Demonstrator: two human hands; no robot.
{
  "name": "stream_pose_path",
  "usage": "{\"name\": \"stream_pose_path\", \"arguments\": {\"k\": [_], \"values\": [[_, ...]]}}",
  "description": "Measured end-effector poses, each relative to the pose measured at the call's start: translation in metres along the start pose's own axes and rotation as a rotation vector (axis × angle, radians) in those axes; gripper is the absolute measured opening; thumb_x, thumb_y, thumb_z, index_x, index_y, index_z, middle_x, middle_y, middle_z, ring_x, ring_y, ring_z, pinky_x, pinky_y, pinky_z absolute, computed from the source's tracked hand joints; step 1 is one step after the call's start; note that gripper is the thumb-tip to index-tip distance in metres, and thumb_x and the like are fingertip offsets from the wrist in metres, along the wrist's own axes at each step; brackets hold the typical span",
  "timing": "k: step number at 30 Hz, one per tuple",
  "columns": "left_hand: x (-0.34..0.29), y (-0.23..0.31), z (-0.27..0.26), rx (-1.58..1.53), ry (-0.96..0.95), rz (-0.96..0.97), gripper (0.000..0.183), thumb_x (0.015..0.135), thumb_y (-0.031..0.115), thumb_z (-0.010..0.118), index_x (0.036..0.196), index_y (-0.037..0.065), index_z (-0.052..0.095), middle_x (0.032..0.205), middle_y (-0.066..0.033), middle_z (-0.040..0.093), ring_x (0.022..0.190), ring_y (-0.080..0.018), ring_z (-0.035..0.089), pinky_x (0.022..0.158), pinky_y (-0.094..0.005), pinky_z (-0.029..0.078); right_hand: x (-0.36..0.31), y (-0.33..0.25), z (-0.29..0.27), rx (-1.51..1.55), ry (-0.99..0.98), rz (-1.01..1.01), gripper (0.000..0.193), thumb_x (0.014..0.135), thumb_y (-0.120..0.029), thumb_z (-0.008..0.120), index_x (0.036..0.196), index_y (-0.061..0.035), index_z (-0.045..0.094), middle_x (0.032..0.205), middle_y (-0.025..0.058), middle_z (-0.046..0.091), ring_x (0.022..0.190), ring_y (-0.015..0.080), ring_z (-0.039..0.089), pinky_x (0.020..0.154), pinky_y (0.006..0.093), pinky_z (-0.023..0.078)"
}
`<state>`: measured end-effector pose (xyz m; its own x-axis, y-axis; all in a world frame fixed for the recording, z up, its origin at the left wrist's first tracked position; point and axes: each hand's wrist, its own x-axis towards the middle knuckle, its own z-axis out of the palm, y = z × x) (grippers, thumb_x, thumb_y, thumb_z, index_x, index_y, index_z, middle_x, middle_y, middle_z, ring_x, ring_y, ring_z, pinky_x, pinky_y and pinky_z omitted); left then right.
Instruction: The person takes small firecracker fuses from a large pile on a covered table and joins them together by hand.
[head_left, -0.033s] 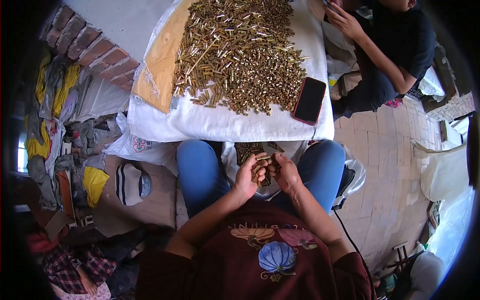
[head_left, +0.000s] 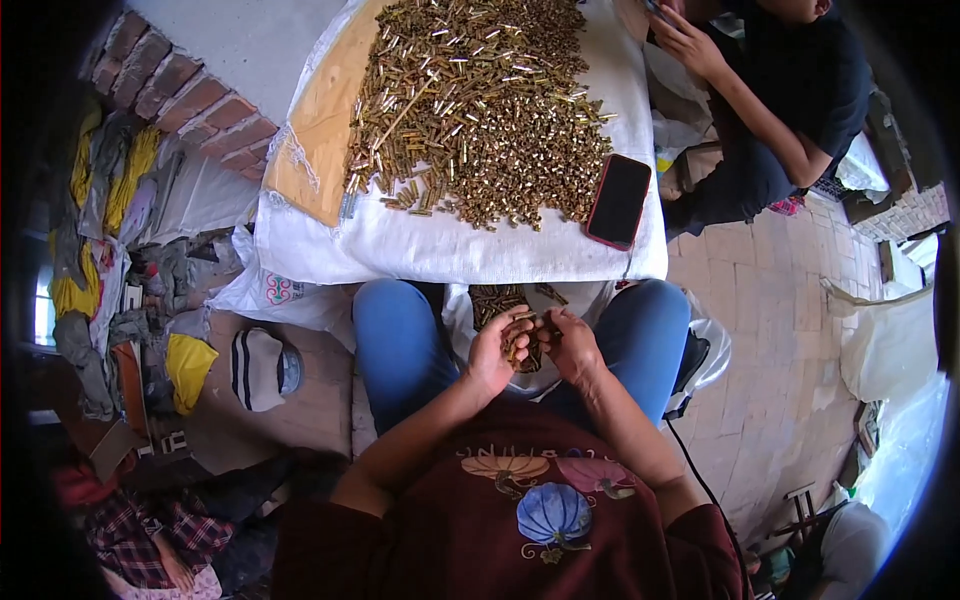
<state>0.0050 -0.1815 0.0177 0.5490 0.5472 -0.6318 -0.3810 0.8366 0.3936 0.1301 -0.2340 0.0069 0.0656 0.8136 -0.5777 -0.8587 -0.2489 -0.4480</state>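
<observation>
Two hands: left hand (head_left: 497,348) and right hand (head_left: 573,343) curled over lap, fingers closed on small brass pieces (head_left: 517,340). One huge brass pile (head_left: 480,105) spread on counter (head_left: 440,250), one red-edged phone (head_left: 619,200) laid beside.

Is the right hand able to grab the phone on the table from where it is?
Probably yes. The right hand sits in the lap, just below the table edge, and the phone lies near that edge on the white cloth with nothing between them.

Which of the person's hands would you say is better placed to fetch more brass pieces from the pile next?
Probably the right hand: it pinches only a piece or two, while the left hand cups a cluster of small brass pieces. Both sit about equally far from the pile.
</observation>
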Motion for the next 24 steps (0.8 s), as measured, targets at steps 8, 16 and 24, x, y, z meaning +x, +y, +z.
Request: {"name": "stream_pose_path", "arguments": {"k": [8, 16, 24], "values": [[-0.001, 0.001, -0.020, 0.040, -0.101, 0.005, 0.024, 0.083, 0.004, 0.042, 0.107, 0.002, 0.048, 0.086, -0.0037, 0.053, 0.069, -0.0109, 0.048, 0.059, -0.0216, 0.040, -0.002, 0.002, 0.000, -0.149, 0.008, 0.000, 0.015, 0.088, -0.019, 0.042, 0.085, -0.0057, 0.048, 0.072, 0.0036, 0.054, 0.054, 0.0089, 0.041, 0.048, 0.0202, 0.034], [-0.003, 0.001, -0.030, 0.034, -0.217, -0.009, 0.024, 0.085, 0.008, 0.046, 0.109, 0.003, 0.048, 0.086, -0.0028, 0.054, 0.070, -0.0088, 0.048, 0.057, -0.0201, 0.040, -0.005, 0.001, 0.004, -0.247, -0.031, 0.019, 0.021, 0.089, -0.027, 0.043, 0.085, -0.0076, 0.049, 0.062, -0.0023, 0.048, 0.049, 0.0056, 0.035, 0.045, 0.0176, 0.028], [-0.003, 0.000, -0.041, 0.197, -0.076, -0.003, 0.016, 0.085, 0.011, 0.047, 0.100, 0.007, 0.052, 0.076, -0.0005, 0.053, 0.063, -0.0086, 0.047, 0.055, -0.0186, 0.039, -0.008, -0.001, 0.014, -0.142, 0.000, 0.044, 0.020, 0.089, -0.026, 0.041, 0.088, -0.0079, 0.049, 0.069, 0.0022, 0.056, 0.052, 0.0084, 0.042, 0.045, 0.0183, 0.033]]}}
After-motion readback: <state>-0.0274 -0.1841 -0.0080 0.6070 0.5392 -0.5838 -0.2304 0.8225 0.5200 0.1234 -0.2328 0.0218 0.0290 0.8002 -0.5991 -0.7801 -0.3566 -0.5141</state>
